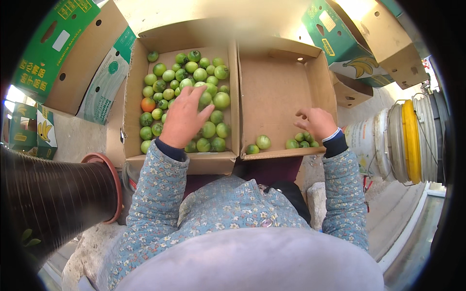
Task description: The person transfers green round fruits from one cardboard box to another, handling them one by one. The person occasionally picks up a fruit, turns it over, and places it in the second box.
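Many green tomatoes [208, 129] and one orange-red tomato [148, 104] lie in the left cardboard box [133, 83]. My left hand [184, 115] is over these tomatoes, back up and fingers spread, with nothing seen in it; what lies under the palm is hidden. In the right cardboard box [276, 87], two green tomatoes [263, 142] lie near the front left corner and several smaller green ones [304, 140] near the front right. My right hand [316, 122] is just above that smaller group, its fingers bent and apart, holding nothing that shows.
Green-printed banana cartons stand at the left [54, 47] and right [338, 40]. A dark ribbed planter [62, 196] with a reddish rim leans in from the left. Stacked buckets [393, 142] are at the right. Pale stones [316, 203] flank my lap.
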`<state>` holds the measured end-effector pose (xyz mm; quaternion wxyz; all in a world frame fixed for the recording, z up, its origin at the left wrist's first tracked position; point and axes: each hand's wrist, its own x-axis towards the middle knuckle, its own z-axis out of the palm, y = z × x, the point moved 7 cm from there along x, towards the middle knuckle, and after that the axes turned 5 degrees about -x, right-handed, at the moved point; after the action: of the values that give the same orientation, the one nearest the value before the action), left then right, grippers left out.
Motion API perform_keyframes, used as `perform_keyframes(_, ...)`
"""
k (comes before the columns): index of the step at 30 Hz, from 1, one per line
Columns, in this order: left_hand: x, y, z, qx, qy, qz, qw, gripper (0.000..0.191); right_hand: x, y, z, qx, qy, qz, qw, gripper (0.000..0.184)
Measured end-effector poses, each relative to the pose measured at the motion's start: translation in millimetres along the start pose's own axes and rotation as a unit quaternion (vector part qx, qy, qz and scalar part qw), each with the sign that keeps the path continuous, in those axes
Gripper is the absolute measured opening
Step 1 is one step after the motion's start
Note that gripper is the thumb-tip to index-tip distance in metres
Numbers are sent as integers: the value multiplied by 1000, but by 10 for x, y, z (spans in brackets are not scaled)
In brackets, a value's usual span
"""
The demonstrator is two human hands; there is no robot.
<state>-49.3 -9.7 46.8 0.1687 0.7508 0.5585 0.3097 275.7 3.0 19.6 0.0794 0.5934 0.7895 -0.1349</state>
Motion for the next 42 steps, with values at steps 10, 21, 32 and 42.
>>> perform_keyframes(10,12,0,200,14,39,61,997,45,97,246,619,-29,-247,65,966,81)
perform_keyframes(21,17,7,212,-62,20,44,997,43,77,19,236,148,-190,12,970,66)
perform_keyframes(32,26,-2,199,-63,12,36,997,44,-16,-106,777,167,-357,38,918,43)
perform_keyframes(42,35,17,186,-75,15,40,996,40,260,-588,724,320,-286,-97,898,31)
